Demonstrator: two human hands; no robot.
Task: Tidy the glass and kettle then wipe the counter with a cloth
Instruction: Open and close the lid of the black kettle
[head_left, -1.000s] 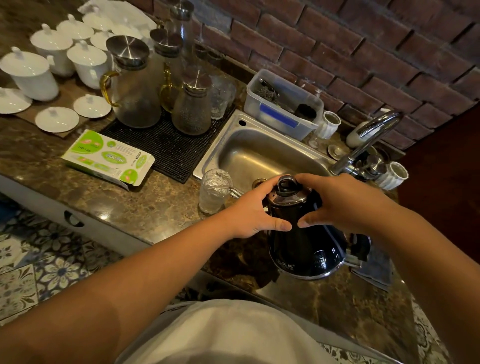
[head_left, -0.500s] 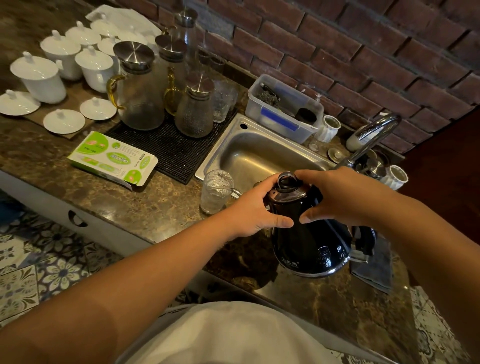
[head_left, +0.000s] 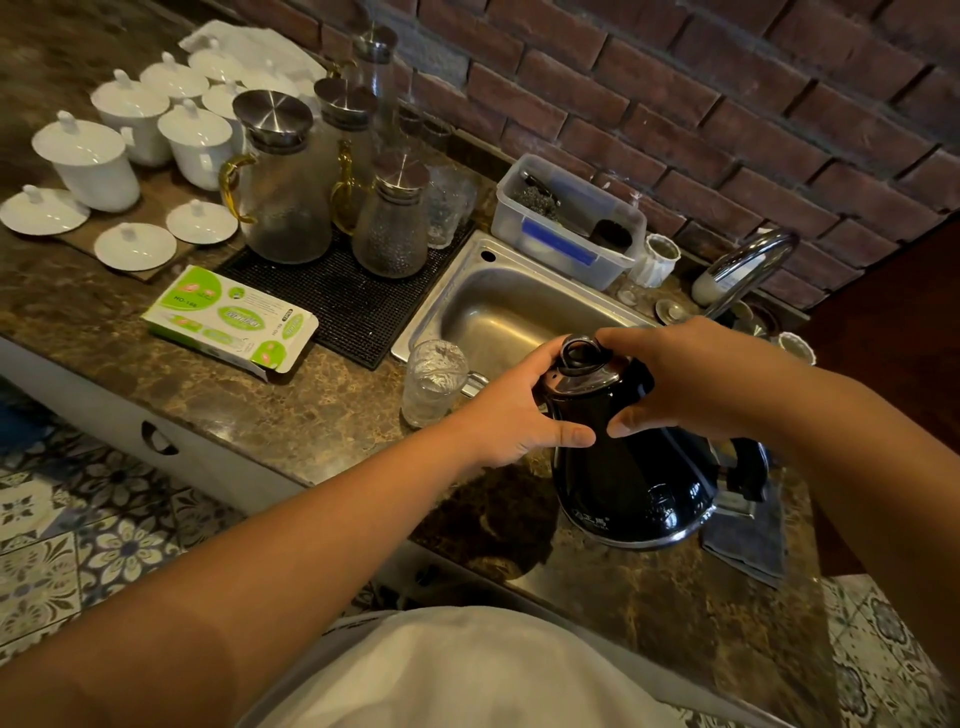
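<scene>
A black electric kettle (head_left: 628, 483) with a chrome lid stands on the brown stone counter (head_left: 291, 415), just in front of the sink. My left hand (head_left: 519, 415) grips its upper left side. My right hand (head_left: 685, 384) grips the upper right side, near the lid. Both thumbs meet on the front of the kettle. A clear textured glass mug (head_left: 434, 382) stands on the counter right beside my left hand, at the sink's front left corner. A dark grey cloth (head_left: 748, 545) lies on the counter behind the kettle's handle, partly hidden by it.
The steel sink (head_left: 509, 306) and its tap (head_left: 748, 265) are behind the kettle. Glass jugs (head_left: 280, 197) stand on a black mat (head_left: 348, 301) to the left, with white lidded cups (head_left: 93, 161) beyond. A green box (head_left: 228, 317) lies near the counter edge. A plastic tub (head_left: 566, 223) sits against the brick wall.
Both hands stay on the kettle's top. The kettle and hands look almost unmoved; the view has shifted slightly.
</scene>
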